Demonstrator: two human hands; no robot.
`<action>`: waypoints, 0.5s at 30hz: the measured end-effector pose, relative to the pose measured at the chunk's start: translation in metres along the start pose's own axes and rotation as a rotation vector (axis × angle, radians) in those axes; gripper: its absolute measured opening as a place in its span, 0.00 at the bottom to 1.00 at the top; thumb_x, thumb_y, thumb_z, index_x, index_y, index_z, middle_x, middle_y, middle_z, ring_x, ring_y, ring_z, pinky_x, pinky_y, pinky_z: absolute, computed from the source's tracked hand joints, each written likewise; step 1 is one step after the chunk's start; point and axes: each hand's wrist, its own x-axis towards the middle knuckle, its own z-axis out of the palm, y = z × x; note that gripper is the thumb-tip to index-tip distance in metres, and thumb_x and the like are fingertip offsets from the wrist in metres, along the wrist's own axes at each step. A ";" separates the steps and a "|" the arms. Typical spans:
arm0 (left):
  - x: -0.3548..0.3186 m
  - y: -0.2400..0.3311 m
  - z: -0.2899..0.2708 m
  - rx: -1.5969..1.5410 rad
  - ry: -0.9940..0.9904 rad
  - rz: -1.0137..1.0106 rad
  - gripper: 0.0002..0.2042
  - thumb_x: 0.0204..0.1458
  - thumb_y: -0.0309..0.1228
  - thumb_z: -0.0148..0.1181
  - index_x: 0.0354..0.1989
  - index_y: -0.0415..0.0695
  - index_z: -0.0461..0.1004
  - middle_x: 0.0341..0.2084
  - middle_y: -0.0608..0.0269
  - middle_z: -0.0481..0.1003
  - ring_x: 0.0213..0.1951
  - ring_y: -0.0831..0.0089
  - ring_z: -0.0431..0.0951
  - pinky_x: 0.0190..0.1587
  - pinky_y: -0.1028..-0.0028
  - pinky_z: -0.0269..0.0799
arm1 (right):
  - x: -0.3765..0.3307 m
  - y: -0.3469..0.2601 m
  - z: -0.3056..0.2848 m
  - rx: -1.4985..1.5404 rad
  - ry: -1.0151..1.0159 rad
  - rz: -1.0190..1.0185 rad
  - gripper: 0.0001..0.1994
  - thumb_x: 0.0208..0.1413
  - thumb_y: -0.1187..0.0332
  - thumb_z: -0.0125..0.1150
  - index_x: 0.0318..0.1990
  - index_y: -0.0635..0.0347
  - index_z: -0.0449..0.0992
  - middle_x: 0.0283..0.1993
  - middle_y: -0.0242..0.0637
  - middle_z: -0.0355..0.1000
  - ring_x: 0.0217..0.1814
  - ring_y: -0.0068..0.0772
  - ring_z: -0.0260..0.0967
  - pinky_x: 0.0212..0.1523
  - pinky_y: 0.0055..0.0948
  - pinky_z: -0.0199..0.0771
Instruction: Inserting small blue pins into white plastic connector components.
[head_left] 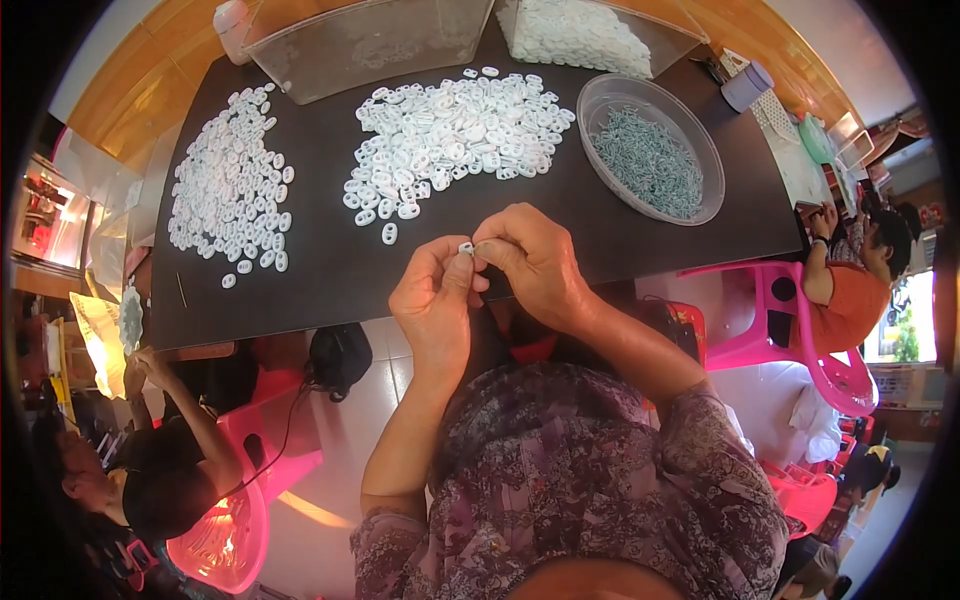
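Near the table's front edge my left hand (432, 305) pinches a small white oval plastic piece (466, 247) between thumb and fingers. Close against it, my right hand (535, 262) has its thumb and forefinger pressed together at the piece's edge; whatever sits between those fingertips is too small to make out. Beyond my hands lies a large pile of white oval two-holed pieces (460, 130), with one loose piece (389, 234) at its near side. To the right, a clear round tub (709, 165) holds many thin grey-green metal parts, apparently screws (645, 160).
A second pile of white pieces (230, 185) spreads over the dark table (315, 240) at left. Along the back stand a clear bin (370, 50) and another bin of white pieces (580, 40). Other people sit on pink chairs (735, 320) to both sides.
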 end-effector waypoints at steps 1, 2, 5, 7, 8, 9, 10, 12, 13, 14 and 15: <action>-0.001 0.000 0.001 -0.001 0.000 0.000 0.05 0.54 0.20 0.51 0.38 0.35 0.72 0.25 0.66 0.73 0.23 0.83 0.70 0.23 0.84 0.65 | 0.000 0.000 0.000 -0.006 -0.004 -0.009 0.01 0.46 0.76 0.55 0.27 0.61 0.70 0.26 0.37 0.67 0.31 0.38 0.64 0.32 0.33 0.65; -0.001 -0.001 0.002 0.021 0.003 0.021 0.05 0.54 0.20 0.51 0.38 0.35 0.72 0.25 0.66 0.73 0.24 0.83 0.70 0.23 0.85 0.64 | 0.000 0.001 0.000 -0.013 -0.007 -0.018 0.01 0.46 0.76 0.55 0.26 0.62 0.69 0.25 0.37 0.66 0.30 0.39 0.64 0.31 0.33 0.65; -0.005 -0.005 0.003 0.089 0.017 0.087 0.05 0.55 0.20 0.51 0.37 0.35 0.72 0.24 0.67 0.73 0.23 0.83 0.70 0.24 0.84 0.65 | -0.001 0.002 0.002 -0.050 -0.022 -0.093 0.02 0.48 0.76 0.53 0.26 0.62 0.67 0.25 0.38 0.65 0.30 0.41 0.63 0.31 0.36 0.64; -0.006 -0.008 0.004 0.136 0.028 0.132 0.05 0.55 0.21 0.51 0.37 0.35 0.72 0.23 0.66 0.73 0.23 0.83 0.70 0.24 0.84 0.65 | -0.001 0.003 0.005 -0.058 -0.021 -0.116 0.02 0.48 0.76 0.52 0.26 0.62 0.66 0.25 0.38 0.64 0.29 0.42 0.62 0.30 0.37 0.63; -0.005 -0.010 0.004 0.221 0.040 0.189 0.05 0.55 0.21 0.51 0.36 0.35 0.72 0.23 0.66 0.73 0.23 0.83 0.70 0.24 0.83 0.66 | -0.001 0.004 0.006 -0.070 -0.015 -0.139 0.03 0.48 0.75 0.51 0.26 0.62 0.66 0.25 0.38 0.63 0.29 0.43 0.61 0.30 0.38 0.62; -0.005 -0.012 0.004 0.305 0.052 0.246 0.05 0.55 0.21 0.51 0.36 0.34 0.72 0.22 0.65 0.73 0.22 0.83 0.70 0.25 0.82 0.67 | -0.001 0.005 0.006 -0.073 -0.013 -0.140 0.03 0.48 0.75 0.51 0.26 0.62 0.66 0.25 0.38 0.63 0.29 0.43 0.61 0.30 0.38 0.62; -0.005 -0.014 0.004 0.303 0.049 0.248 0.05 0.55 0.21 0.51 0.36 0.34 0.72 0.22 0.65 0.73 0.22 0.83 0.70 0.25 0.82 0.67 | -0.001 0.006 0.006 -0.092 -0.023 -0.152 0.03 0.49 0.75 0.51 0.26 0.61 0.66 0.25 0.38 0.63 0.29 0.43 0.61 0.30 0.38 0.62; -0.005 -0.016 0.004 0.290 0.032 0.263 0.06 0.56 0.25 0.53 0.36 0.35 0.72 0.22 0.68 0.72 0.22 0.86 0.68 0.21 0.86 0.62 | -0.001 0.007 0.005 -0.115 -0.031 -0.168 0.03 0.49 0.74 0.50 0.26 0.61 0.65 0.25 0.38 0.62 0.29 0.43 0.60 0.30 0.39 0.61; -0.005 -0.015 0.004 0.286 0.030 0.265 0.06 0.56 0.25 0.53 0.36 0.35 0.72 0.22 0.68 0.72 0.22 0.86 0.68 0.21 0.86 0.62 | -0.001 0.007 0.004 -0.131 -0.050 -0.180 0.03 0.50 0.74 0.50 0.27 0.62 0.67 0.25 0.39 0.63 0.29 0.42 0.61 0.30 0.37 0.62; -0.005 -0.015 0.003 0.283 0.031 0.257 0.06 0.56 0.26 0.53 0.36 0.35 0.72 0.22 0.68 0.71 0.22 0.86 0.68 0.21 0.86 0.62 | -0.001 0.007 0.003 -0.148 -0.068 -0.190 0.04 0.51 0.73 0.49 0.28 0.62 0.68 0.26 0.40 0.63 0.29 0.42 0.61 0.30 0.35 0.62; -0.005 -0.015 0.003 0.279 0.033 0.249 0.06 0.56 0.26 0.53 0.36 0.35 0.71 0.22 0.69 0.71 0.22 0.85 0.69 0.21 0.86 0.62 | 0.000 0.006 0.003 -0.154 -0.065 -0.191 0.04 0.51 0.73 0.49 0.28 0.62 0.68 0.26 0.40 0.63 0.29 0.42 0.61 0.30 0.35 0.62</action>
